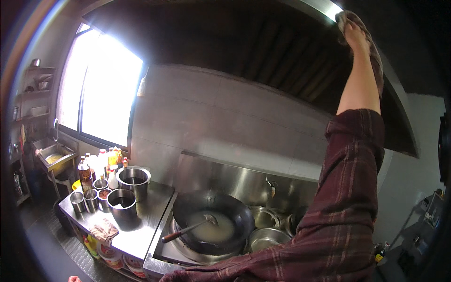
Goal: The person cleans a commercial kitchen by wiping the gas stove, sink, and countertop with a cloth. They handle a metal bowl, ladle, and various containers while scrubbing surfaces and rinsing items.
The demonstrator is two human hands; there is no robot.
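Note:
My right hand (356, 37) is raised high, pressing a brown cloth (377, 60) against the lit metal front edge of a range hood (317, 7). The cloth hangs down behind my forearm. Only fingertips of my left hand (74, 279) show at the bottom edge; the rest is cut off. Under the hood, a black wok (239, 232) holds cloudy liquid (211, 227) and sits on the stove. A ladle or spatula with a wooden handle (172, 235) rests in it, its handle over the rim.
Left of the stove, a steel table (137, 239) carries steel pots (121, 211), sauce bottles (84, 169) and a crumpled cloth (104, 230). Metal pans (267, 238) stand beside the wok. A sink (58, 155) is below the window; tubs (111, 255) sit under the table.

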